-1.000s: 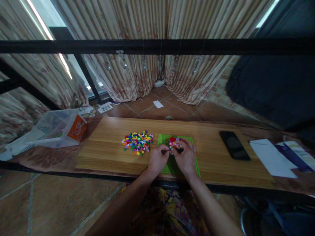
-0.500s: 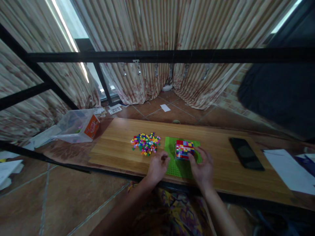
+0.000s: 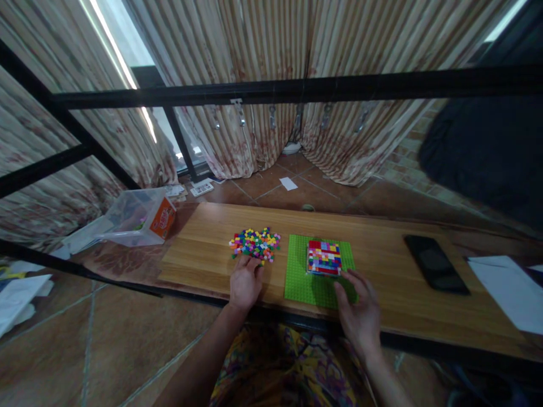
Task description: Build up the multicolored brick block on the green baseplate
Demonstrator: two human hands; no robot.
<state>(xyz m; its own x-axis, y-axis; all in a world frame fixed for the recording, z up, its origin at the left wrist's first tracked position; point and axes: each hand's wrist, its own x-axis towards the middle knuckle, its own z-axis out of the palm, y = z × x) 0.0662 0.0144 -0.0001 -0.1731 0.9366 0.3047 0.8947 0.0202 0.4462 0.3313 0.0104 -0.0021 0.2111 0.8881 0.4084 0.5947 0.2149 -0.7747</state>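
A loose pile of small coloured toy bricks (image 3: 255, 242) lies on the wooden board. At the pile's near edge is my left hand (image 3: 246, 284), its fingers bent close together among the bricks; whether one is pinched there is too small to see. To the right lies a green baseplate (image 3: 299, 282). On it stands a rectangular block of joined multicoloured bricks (image 3: 324, 258). My right hand (image 3: 360, 305) hovers over the baseplate's near right corner, thumb and fingers apart and holding nothing, close to the block's near right corner.
A black phone (image 3: 436, 264) lies on the right of the wooden board (image 3: 199, 243). White paper (image 3: 503, 291) is beyond it. A clear plastic bin (image 3: 127, 217) with an orange label stands at the left. A black metal bar (image 3: 271, 90) crosses in front of the curtains.
My left hand has moved left from the baseplate's edge to the brick pile. My right hand has drawn back from the brick block towards the near right. The view has shifted slightly.
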